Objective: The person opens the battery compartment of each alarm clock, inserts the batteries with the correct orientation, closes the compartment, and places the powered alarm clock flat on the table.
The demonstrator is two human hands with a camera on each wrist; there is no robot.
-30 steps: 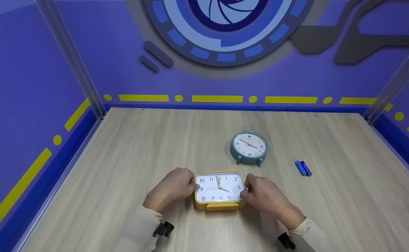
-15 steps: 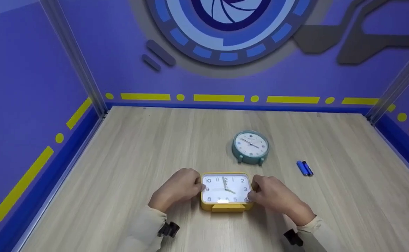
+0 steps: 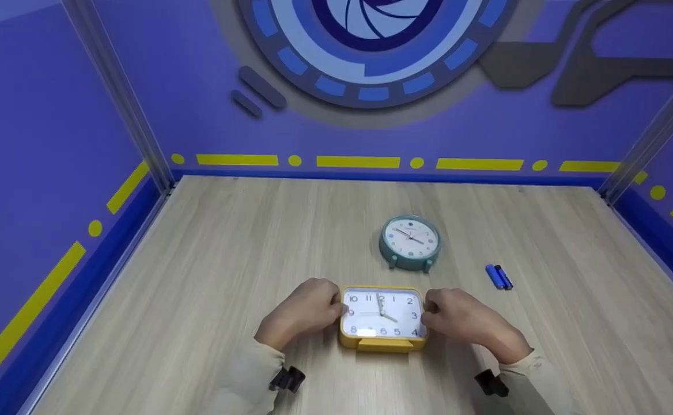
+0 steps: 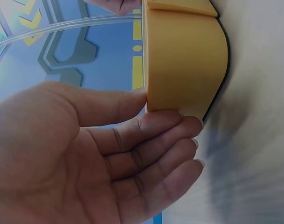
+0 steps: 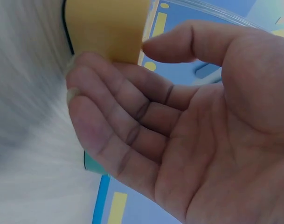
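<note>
A yellow rectangular alarm clock (image 3: pixel 382 314) lies face up near the front of the table, its white dial showing. My left hand (image 3: pixel 305 311) grips its left end, thumb at the front rim and curled fingers against the side. At the opposite end my right hand (image 3: pixel 466 320) holds it the same way. In the left wrist view the yellow casing (image 4: pixel 186 56) stands between thumb and fingertips, low over the tabletop. The right wrist view shows the other end of the casing (image 5: pixel 107 30) at the thumb tip and bent fingers.
Behind the yellow clock, a round teal alarm clock (image 3: pixel 410 243) lies face up. Two blue batteries (image 3: pixel 499 277) lie side by side to the right. Blue panels (image 3: pixel 336 138) wall the wooden table (image 3: pixel 244 230) at the back and sides.
Both hands have moved the yellow alarm clock to the right along the table, keeping hold of its two ends. The teal clock and batteries stay where they were.
</note>
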